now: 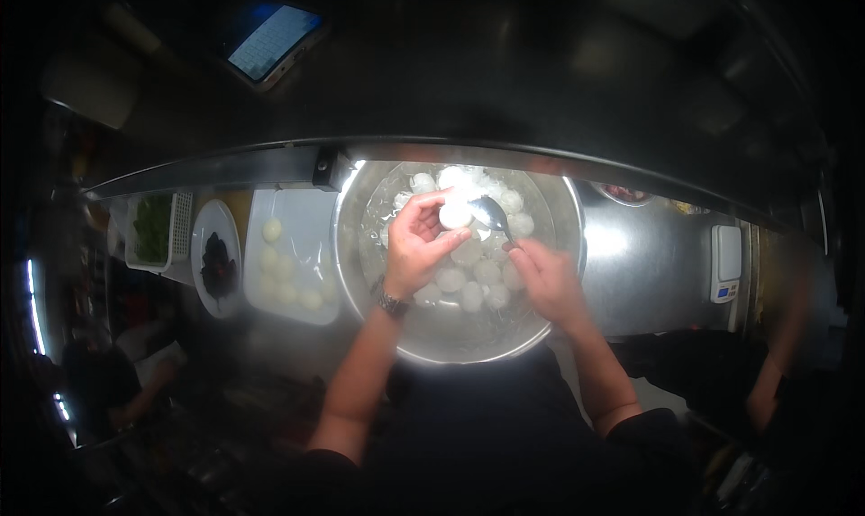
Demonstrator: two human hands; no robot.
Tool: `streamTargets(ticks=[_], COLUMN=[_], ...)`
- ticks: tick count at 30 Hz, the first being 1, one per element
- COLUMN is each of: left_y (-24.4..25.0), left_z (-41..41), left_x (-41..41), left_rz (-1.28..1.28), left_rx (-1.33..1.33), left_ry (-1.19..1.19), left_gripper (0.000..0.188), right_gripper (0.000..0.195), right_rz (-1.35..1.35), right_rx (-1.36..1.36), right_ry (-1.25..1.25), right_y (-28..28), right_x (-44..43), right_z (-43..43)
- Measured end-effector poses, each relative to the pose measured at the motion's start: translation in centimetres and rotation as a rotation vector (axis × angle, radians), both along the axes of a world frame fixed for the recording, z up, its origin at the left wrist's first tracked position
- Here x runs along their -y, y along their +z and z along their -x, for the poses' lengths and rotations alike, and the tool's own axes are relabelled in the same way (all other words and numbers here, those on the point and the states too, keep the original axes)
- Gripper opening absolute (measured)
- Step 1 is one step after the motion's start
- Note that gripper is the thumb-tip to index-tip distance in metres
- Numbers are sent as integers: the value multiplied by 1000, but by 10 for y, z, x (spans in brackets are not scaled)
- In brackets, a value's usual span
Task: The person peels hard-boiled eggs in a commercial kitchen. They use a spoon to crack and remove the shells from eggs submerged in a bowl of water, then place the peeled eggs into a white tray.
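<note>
My left hand (pixel 417 242) holds a white egg (pixel 454 217) between thumb and fingers, over a wide steel basin (pixel 346 263). In my right hand (pixel 549 279) is a metal spoon (pixel 492 213), its bowl against or close beside that egg. Whether the spoon touches it is lost in glare. Several whitish eggs (pixel 473 296) lie in water in the basin, below and around both hands. To the left of the basin, a white tray (pixel 294 209) carries several smooth, pale eggs (pixel 272 230).
Farther left are an oval plate (pixel 201 273) of dark food and a white basket (pixel 181 229) of green leaves. A steel shelf (pixel 473 152) overhangs the basin's far side; a phone (pixel 274 43) rests above. Rightward are a digital scale (pixel 726 263) and a person's arm (pixel 777 374).
</note>
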State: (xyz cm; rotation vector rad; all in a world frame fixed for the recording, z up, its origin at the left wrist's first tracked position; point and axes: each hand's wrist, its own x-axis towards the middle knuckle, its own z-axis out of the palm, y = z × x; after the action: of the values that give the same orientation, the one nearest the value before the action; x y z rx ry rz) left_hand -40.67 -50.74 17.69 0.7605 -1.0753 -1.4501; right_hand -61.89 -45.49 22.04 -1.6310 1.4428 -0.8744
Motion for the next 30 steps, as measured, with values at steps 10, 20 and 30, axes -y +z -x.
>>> streamTargets(ticks=[10,20,30], left_y=[0,-12,-8], left_z=[-5,-13,-5], left_x=[0,3,1], left_rz=[-38,-248,-271], left_rx=[97,-101,-29], left_ry=[-44,-244,-347], left_gripper=[57,33,30], right_gripper=[27,37,23], right_rz=[-432,-206,-192], right_rx=[414,261,689], right_ry=[-40,-10,-23], right_y=[-11,-13,-31], right_x=[10,7,19], right_z=[19,6,-28])
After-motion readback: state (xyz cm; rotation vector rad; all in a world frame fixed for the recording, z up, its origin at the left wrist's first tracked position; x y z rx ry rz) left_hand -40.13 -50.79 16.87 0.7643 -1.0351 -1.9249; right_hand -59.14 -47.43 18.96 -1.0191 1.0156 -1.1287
